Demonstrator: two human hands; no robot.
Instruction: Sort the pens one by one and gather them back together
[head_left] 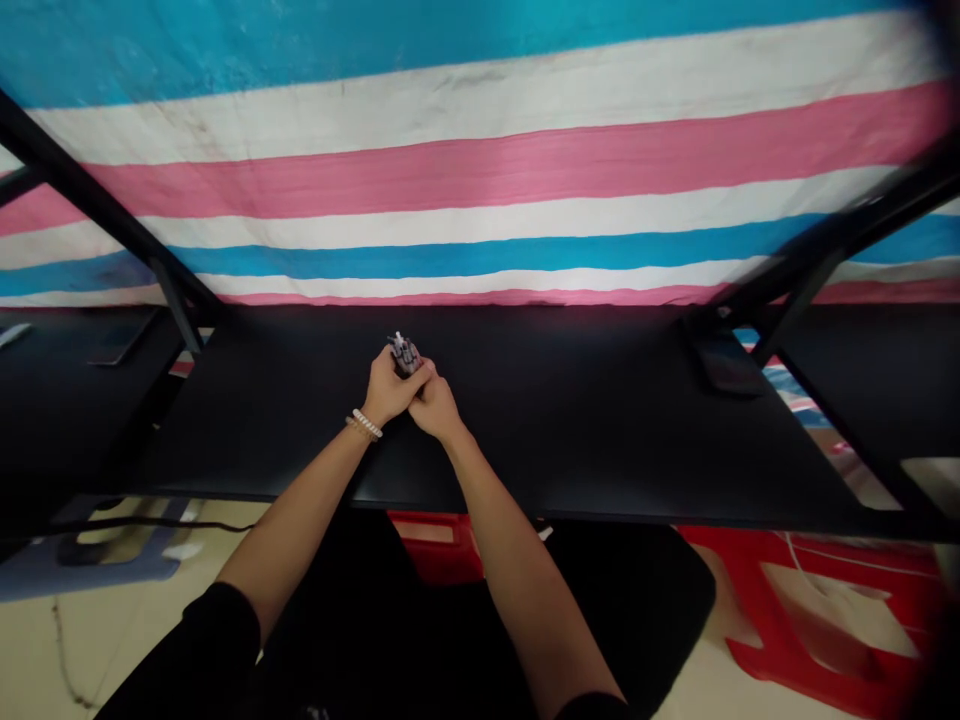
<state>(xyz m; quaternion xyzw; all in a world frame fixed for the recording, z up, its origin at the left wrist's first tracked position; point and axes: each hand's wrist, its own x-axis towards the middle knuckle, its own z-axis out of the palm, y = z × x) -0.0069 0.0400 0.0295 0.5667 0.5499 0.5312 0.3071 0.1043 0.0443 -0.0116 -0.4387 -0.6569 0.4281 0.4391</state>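
Note:
Both hands meet over the black table [600, 420], left of its middle, around a small dark grey object [405, 354] with a light tip. My left hand [388, 388] is closed on the object's left side, and a pale beaded bracelet circles that wrist. My right hand [435, 402] is closed against the lower right side of the same object, touching my left hand. The fingers cover much of the object, and its exact kind is too small to tell.
A dark phone-like object [727, 362] lies at the table's right end. Black metal posts [112, 210] slant up at both sides. Behind hangs a striped cloth [480, 180]. Red stools [817, 610] and a blue-grey stool [97, 565] stand below the front edge.

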